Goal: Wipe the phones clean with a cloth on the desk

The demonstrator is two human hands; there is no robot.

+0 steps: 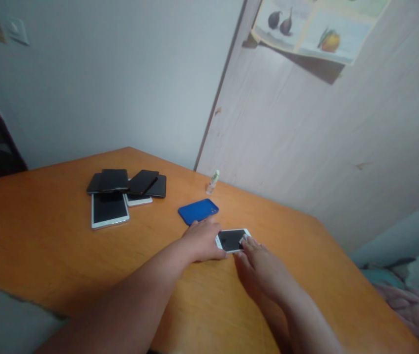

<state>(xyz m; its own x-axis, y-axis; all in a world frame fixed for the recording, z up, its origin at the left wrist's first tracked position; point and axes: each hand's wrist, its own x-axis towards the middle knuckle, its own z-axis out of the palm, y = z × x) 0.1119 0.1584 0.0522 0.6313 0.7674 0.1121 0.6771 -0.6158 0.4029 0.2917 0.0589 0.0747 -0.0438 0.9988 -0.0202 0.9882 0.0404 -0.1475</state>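
On the tabletop [58,250], your left hand [204,240] pinches the phone [229,240], likely steadying it under the white scrap [243,239] your right hand [263,260] clasps.

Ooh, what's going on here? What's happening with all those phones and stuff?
Somebody's left hand is holding one end of a white phone. Their right hand has its fingertips on the screen's other end, with a small whitish scrap under them. Just beyond the left hand lies a blue phone case. Farther back is a small bottle, and off to the left, a group of flat devices.
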